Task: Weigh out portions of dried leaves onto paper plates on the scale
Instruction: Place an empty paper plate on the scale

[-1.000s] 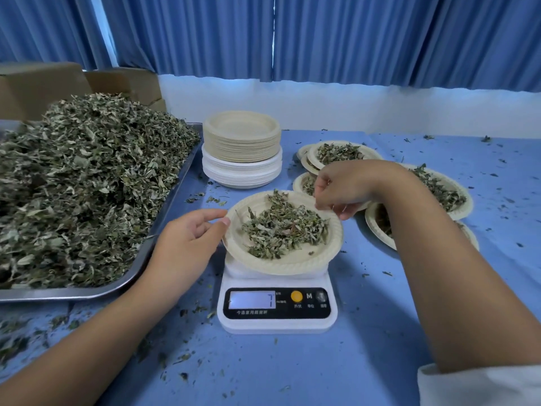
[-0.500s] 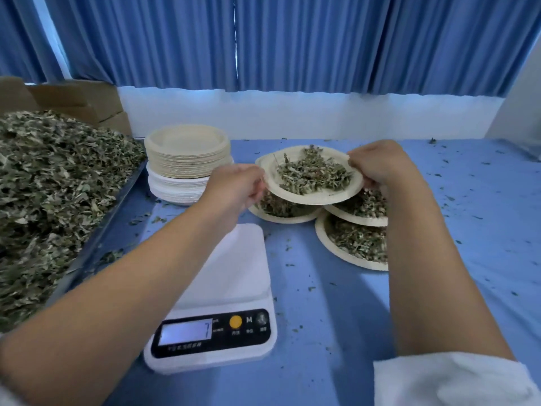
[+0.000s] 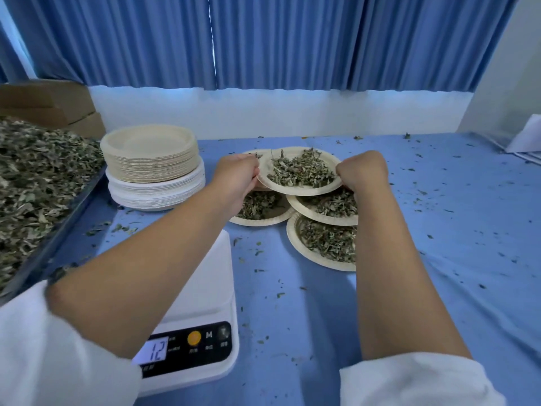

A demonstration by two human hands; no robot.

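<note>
In the head view, the left hand (image 3: 237, 177) and the right hand (image 3: 363, 171) hold one round beige paper plate (image 3: 292, 191) by its two opposite edges, the fingers of each hand curled and clamped on the rim. A heap of dried green leaves (image 3: 301, 171) lies on this plate. The plate is at the far side of the blue tabletop (image 3: 439, 230), over a group of other filled paper plates (image 3: 310, 253); I cannot tell if it touches them. The white digital kitchen scale (image 3: 210, 288) stands nearer to the person, partly under the left forearm, with nothing on its platform, and its display shows 12. Left of the hands stands a tall stack of empty paper plates (image 3: 149, 153), beige ones above white ones. Further left, a metal tray (image 3: 67, 218) carries a big pile of loose dried leaves (image 3: 35, 177). Small leaf crumbs are spread over the tabletop. Behind it hang blue pleated curtains (image 3: 292, 39), and brown cardboard boxes (image 3: 52, 104) stand in the left corner.
</note>
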